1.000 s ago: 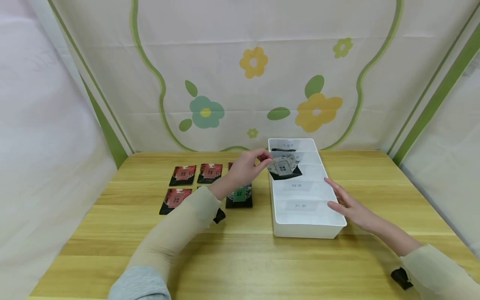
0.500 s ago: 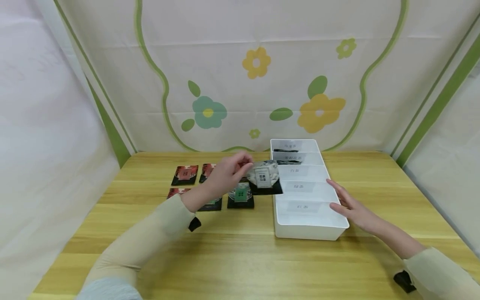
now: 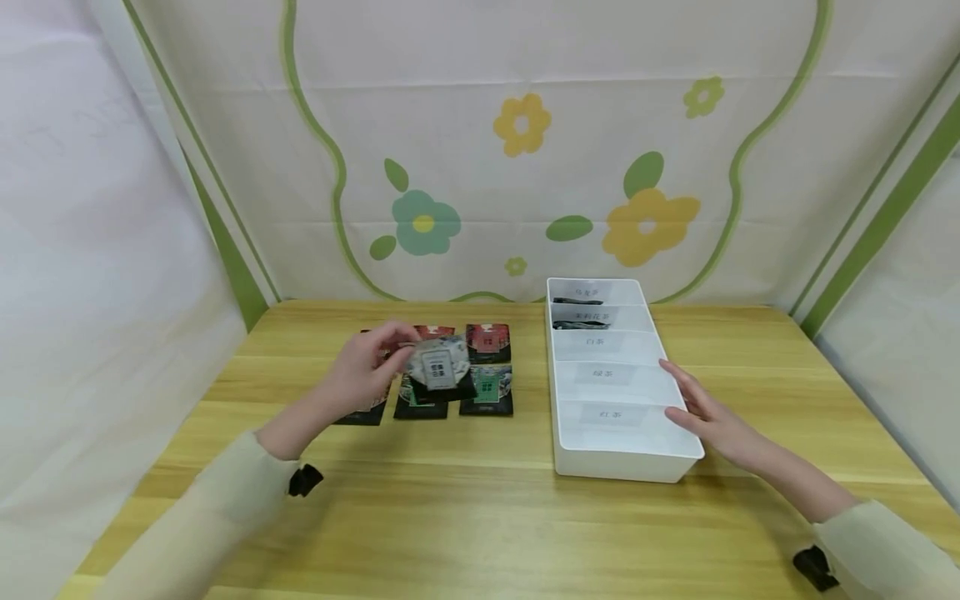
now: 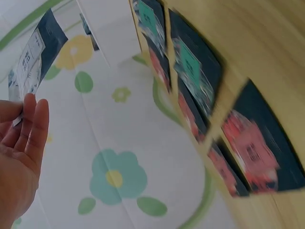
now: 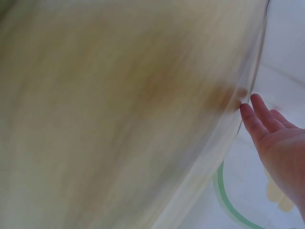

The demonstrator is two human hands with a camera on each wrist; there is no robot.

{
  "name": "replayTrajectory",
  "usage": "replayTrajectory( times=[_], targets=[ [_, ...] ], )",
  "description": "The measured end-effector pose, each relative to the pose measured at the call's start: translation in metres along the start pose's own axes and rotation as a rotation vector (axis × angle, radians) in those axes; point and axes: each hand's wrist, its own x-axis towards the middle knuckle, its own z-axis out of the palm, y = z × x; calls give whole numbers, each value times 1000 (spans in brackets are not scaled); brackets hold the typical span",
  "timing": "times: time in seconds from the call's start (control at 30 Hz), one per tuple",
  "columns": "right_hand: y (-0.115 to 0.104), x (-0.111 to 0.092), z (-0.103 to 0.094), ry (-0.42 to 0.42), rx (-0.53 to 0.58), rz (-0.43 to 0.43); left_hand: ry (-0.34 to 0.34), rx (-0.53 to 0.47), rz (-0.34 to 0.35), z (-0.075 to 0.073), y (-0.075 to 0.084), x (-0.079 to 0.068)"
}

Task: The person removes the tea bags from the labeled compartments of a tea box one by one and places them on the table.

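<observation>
Partway along, by the look of it: six laid out, one in hand

In the left hand point(image 3: 356, 375), pinched between thumb and fingers by its upper left edge: a silvery-white sachet point(image 3: 441, 367), clear of the table point(image 3: 465, 525), left of the frame's centre and partly hiding a green one behind. At the right rim of the white box point(image 3: 622, 465), right of centre: the right hand point(image 3: 708, 417), thumb and fingers apart, touching the rim with nothing visibly clamped.

Already out on the table: four red sachets point(image 4: 251, 152) and two green sachets point(image 3: 487, 389), in two rows at the left of the frame, seen most fully from the left wrist.

Left inside the box, as far as visible: dark sachets point(image 3: 581, 326) in the two far compartments, near the top of the box. Exact number there impossible to tell. In between, on neither side of the count: the pinched one, seemingly not yet set down.
</observation>
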Motion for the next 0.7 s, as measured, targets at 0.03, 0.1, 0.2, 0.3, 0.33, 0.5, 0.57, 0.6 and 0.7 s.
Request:
replayTrajectory(
  times=[0.03,0.1,0.2,0.3,0.33,0.5,0.57,0.6,0.7],
  targets=[
    [0,0,0,2,-5,5,3,3,-5,-4,-2,-5],
    [0,0,0,1,8,-4,1,19,-31,-13,-5,-15],
    [0,1,1,1,28,-17,-28,41,-83,-26,-9,-31],
    [0,1,1,3,29,-25,-68,48,-139,-39,-15,-46],
    [0,2,1,2,29,-24,-79,52,-148,-43,-17,-51],
    [-1,2,0,-3,38,-17,-110,100,-175,-58,-31,-74],
    [-1,1,0,-4,44,-13,-123,117,-179,-64,-35,-82],
    [-1,1,0,-5,45,-11,-131,124,-178,-66,-38,-86],
    [-1,2,0,-7,49,-8,-154,138,-185,-74,-45,-96]
  ],
)
